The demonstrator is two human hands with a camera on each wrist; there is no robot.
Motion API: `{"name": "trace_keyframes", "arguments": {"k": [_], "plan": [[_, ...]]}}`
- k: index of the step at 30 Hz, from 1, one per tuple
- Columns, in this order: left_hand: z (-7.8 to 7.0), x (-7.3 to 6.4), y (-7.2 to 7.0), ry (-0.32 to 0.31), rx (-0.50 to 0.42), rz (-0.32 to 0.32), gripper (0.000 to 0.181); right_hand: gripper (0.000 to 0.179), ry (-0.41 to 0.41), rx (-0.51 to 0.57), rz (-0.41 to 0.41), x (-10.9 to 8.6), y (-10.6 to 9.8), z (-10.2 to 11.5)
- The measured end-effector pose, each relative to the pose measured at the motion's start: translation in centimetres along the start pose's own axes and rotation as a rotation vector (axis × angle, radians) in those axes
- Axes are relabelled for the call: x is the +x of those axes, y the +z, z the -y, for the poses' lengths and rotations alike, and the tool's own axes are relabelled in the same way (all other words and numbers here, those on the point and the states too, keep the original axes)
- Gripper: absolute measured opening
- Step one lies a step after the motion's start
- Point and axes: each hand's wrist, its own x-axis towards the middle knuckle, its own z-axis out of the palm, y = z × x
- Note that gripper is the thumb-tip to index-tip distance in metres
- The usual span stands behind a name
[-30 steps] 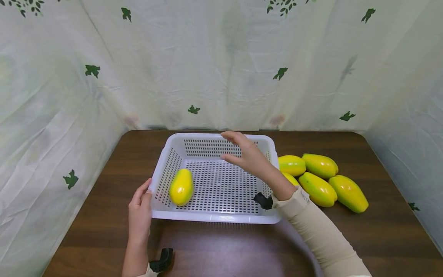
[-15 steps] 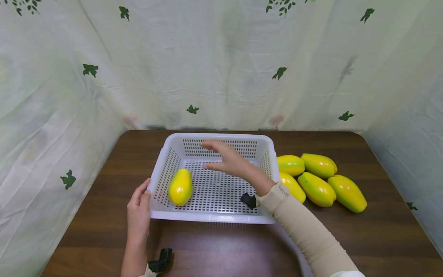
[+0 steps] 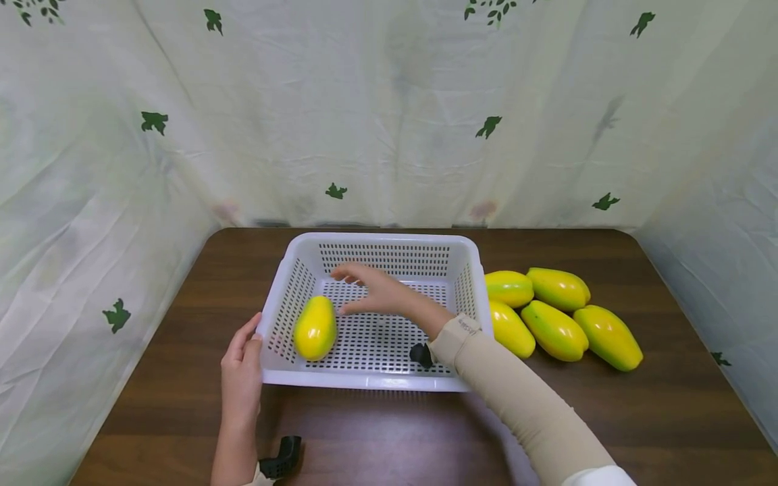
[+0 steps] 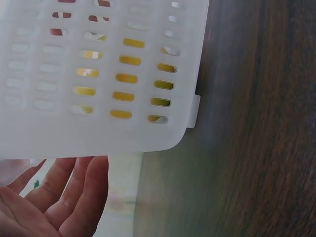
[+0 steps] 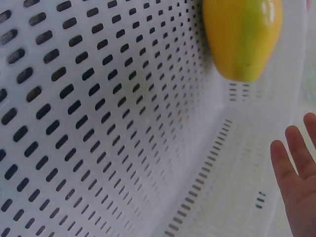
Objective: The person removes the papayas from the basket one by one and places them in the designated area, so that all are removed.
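Note:
A white perforated plastic basket (image 3: pixel 363 381) stands on the wooden table with one yellow-green papaya (image 3: pixel 315 329) lying at its left side. At the basket's left rim, my left hand (image 3: pixel 240 378) holds the edge; in the left wrist view the rim hides its fingertips. My right hand (image 3: pixel 379 291) reaches over the inside of the basket, its thumb and fingers spread apart. It holds nothing and hangs just right of the papaya, not touching it. The right wrist view shows the fingers (image 5: pixel 291 153) apart from the papaya (image 5: pixel 242 39).
Several more papayas (image 3: pixel 554 331) lie in a group on the table (image 3: pixel 662 405), right of the basket. A pale curtain (image 3: pixel 389 135) with green leaf prints surrounds the table at the back and sides. A black wrist mount sits on each forearm.
My right hand has moved left and down over the basket, from its right part toward the papaya inside. The left hand keeps its place at the rim.

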Motion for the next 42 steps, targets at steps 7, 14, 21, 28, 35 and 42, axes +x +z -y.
{"name": "trace_keyframes", "arguments": {"k": [7, 14, 21, 28, 35, 42], "plan": [[-4.8, -2.3, 0.4, -0.044, -0.027, -0.009, 0.039, 0.067, 0.022, -0.023, 0.112, 1.0, 1.4, 0.3], [-6.2, -2.7, 0.6, -0.092, -0.022, -0.006, 0.038, 0.066, 0.025, -0.107, 0.181, 2.0, 2.6, 0.6], [-6.0, -2.6, 0.5, -0.072, -0.020, -0.004, 0.038, 0.063, 0.087, -0.146, 0.223, 2.9, 3.4, 0.7], [-4.7, -2.1, 0.4, -0.029, -0.036, 0.006, 0.039, 0.057, 0.076, -0.246, 0.264, 3.0, 3.8, 0.6], [-2.1, -0.9, 0.0, 0.008, -0.050, 0.016, 0.040, 0.057, 0.021, -0.435, 0.287, 3.2, 3.7, 0.4], [0.2, 0.3, -0.2, 0.034, -0.069, 0.017, 0.041, 0.060, 0.041, -0.411, 0.299, 3.1, 3.8, 0.2]]}}
